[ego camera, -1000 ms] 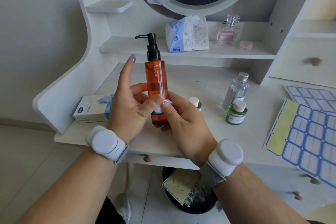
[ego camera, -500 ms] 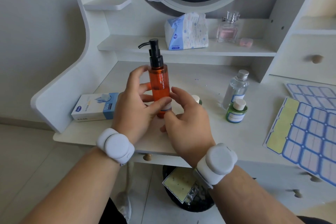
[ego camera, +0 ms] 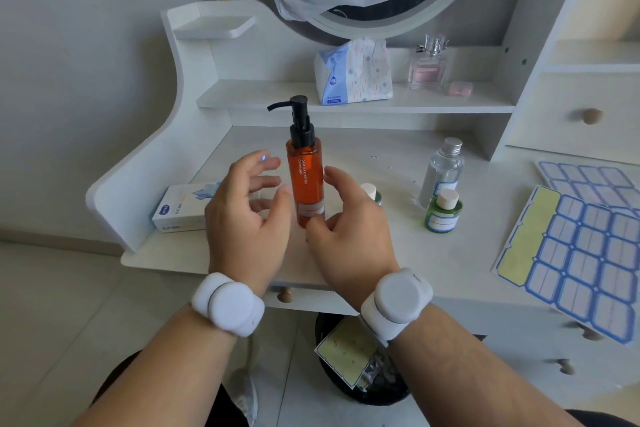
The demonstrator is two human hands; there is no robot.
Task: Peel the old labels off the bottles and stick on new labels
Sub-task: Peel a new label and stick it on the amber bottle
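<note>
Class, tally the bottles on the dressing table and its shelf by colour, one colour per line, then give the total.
Orange pump bottle: 1
Green bottles with pale caps: 2
Clear bottle with silver cap: 1
Pink perfume bottle, on the shelf: 1
Total: 5

Soft even daylight, faint shadows, sharp centre, wide-angle bending at the edges.

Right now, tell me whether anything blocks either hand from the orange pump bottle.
Nothing visible does. The orange pump bottle stands upright on the desk, with the left hand and right hand open on either side of it.
</note>
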